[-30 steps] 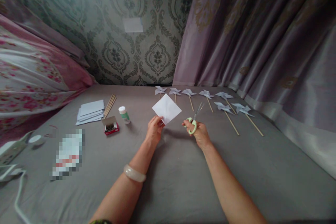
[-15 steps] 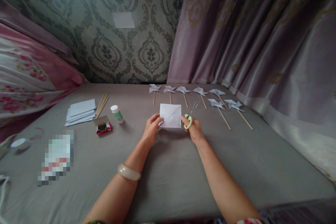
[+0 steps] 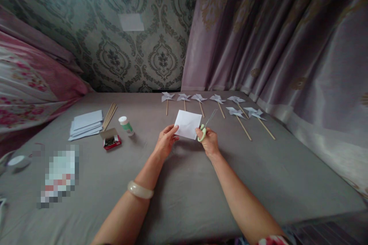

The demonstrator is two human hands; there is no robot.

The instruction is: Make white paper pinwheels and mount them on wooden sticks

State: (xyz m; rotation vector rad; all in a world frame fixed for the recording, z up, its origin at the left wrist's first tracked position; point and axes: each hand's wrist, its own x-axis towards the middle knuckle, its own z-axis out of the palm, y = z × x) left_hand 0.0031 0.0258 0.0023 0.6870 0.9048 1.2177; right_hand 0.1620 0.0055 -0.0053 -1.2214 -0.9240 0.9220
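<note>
Right of the open red box, the white paper square is pinched by both hands, left and right; scissors are gripped in the right.

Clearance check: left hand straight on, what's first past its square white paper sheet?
Past the sheet, the left hand would probably meet a white paper pinwheel on a wooden stick; depth unclear, it may pass above.

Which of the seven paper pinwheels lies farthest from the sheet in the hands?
The rightmost pinwheel, in the nearer pair; the other six all lie left of it, closer to the held sheet.
</note>
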